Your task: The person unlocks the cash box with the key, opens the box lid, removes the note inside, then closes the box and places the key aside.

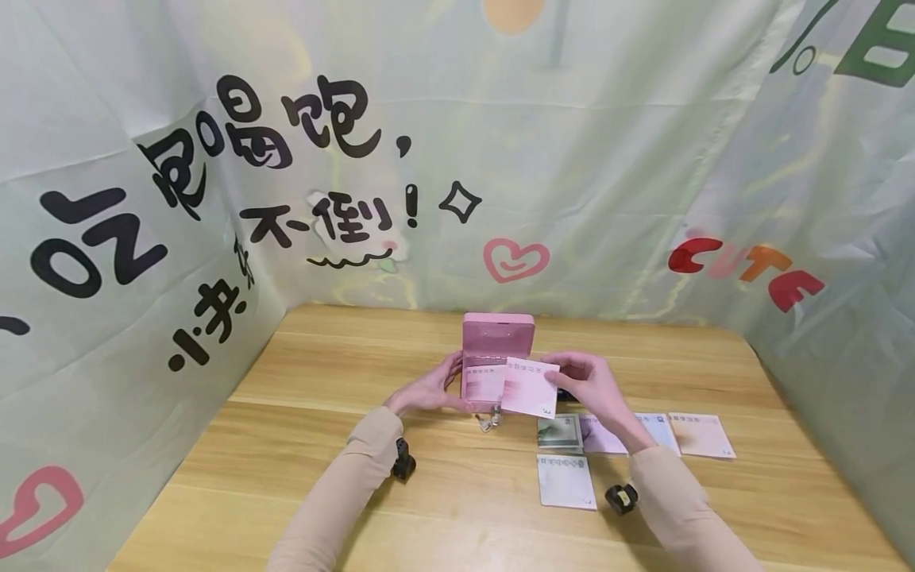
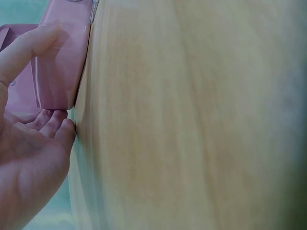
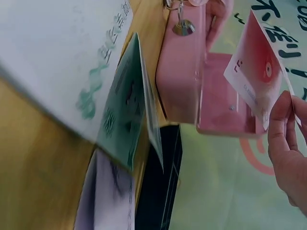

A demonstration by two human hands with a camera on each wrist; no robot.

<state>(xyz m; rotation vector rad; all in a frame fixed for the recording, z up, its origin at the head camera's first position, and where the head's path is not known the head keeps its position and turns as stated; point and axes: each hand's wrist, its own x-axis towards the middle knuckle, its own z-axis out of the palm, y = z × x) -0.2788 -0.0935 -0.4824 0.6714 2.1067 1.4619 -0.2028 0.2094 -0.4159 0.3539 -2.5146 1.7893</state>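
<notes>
My left hand (image 1: 431, 388) holds the pink lidded cash box (image 1: 498, 340) by its left side. In the left wrist view its thumb presses the front face of the box (image 2: 64, 62), while the fingers sit at the side. The lid stands open. My right hand (image 1: 588, 383) pinches a pink paper note (image 1: 531, 389) by its edge, over the right part of the box. In the right wrist view that note (image 3: 254, 67) is tilted and shows a printed face. Another pink note (image 1: 484, 384) shows inside the box. Keys (image 1: 488, 423) hang at the lock in front.
To the right lie a green note (image 1: 560, 433), a purple note (image 1: 602, 435), a blue note (image 1: 659, 431) and an orange-toned note (image 1: 702, 435). A whitish note (image 1: 567, 482) lies nearer me. Behind the green one sits a flat black object (image 3: 160, 182). Printed cloth (image 1: 608, 199) hangs around the wooden table (image 1: 343, 349).
</notes>
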